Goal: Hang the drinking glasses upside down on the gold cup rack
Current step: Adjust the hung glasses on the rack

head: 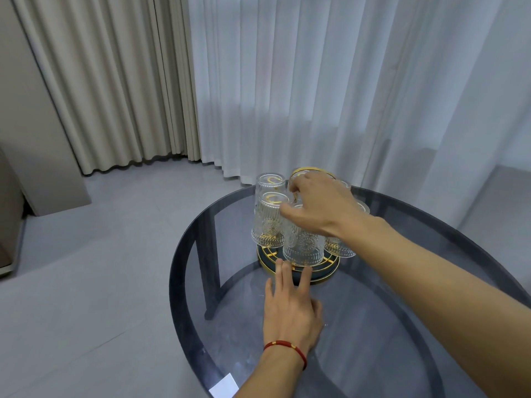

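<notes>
Single head view, angled down, close over the glass table (pixel 402 326)

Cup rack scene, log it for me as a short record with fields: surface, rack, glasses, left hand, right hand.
surface: round dark glass table
rack: gold cup rack with dark round base, on the table
glasses: several patterned glasses upside down on the rack, front glass among them
left hand: open, flat, fingertips at the rack base, red bracelet on wrist
right hand: over the rack top, on the front glass; grip unclear
</notes>
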